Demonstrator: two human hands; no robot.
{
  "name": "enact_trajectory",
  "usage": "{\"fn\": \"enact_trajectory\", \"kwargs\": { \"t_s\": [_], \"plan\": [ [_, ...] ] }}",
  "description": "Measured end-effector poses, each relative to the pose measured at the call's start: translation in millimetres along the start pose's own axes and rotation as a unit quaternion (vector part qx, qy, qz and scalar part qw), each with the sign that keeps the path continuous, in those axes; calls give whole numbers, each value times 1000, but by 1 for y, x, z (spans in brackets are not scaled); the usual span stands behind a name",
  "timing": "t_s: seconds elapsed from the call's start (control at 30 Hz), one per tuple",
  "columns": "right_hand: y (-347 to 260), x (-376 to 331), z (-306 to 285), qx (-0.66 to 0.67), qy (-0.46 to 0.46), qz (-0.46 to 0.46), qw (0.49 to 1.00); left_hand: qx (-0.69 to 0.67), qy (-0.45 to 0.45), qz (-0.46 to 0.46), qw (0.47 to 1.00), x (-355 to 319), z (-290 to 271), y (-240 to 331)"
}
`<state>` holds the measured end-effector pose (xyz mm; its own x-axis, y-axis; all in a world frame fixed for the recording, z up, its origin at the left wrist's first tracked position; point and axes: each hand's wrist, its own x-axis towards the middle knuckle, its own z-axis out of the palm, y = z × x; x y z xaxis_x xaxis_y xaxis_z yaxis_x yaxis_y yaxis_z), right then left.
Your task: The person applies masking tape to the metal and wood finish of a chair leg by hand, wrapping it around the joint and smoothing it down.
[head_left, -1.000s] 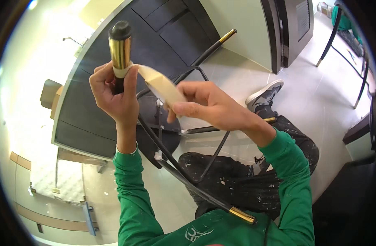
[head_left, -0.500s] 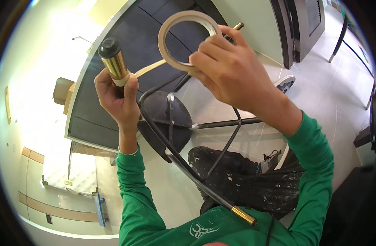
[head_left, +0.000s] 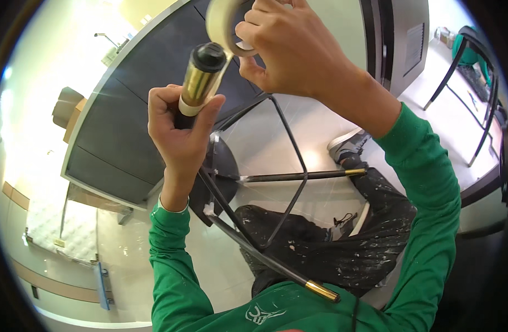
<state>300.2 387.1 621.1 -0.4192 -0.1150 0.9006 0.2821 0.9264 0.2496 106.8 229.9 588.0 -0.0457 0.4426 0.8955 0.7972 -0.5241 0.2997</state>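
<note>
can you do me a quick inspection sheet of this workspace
Surface: pale glossy floor.
Job's things: black stool, seat underside showing; raised leg with gold end and black cap, pale tape band around it near the gold's lower edge; tape roll, strip running to the leg.
Clutter: cardboard at far left; blue item at lower left, kind unclear.
Grippers: bare hands; left hand grips the leg, right hand holds the roll.
Cables: thin dark cord by the green top, ends not seen.
Surroundings: dark cabinet ahead; black-legged seat at right.
</note>
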Motion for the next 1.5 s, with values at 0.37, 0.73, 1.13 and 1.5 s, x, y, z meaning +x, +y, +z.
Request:
{"fn": "enact_trajectory", "kwargs": {
  "t_s": [0.37,0.73,1.13,1.5],
  "plan": [
    [18,80,-10,-4,-253,-59,966,179,-3,88,980,16,-3,0],
    [36,165,6,143,-557,73,815,242,3,91,966,22,24,-36],
    [56,119,47,262,-436,218,833,217,-23,50,975,20,93,-78],
    [25,86,62,416,-257,430,759,209,-53,0,977,18,116,-117]
  ]
}}
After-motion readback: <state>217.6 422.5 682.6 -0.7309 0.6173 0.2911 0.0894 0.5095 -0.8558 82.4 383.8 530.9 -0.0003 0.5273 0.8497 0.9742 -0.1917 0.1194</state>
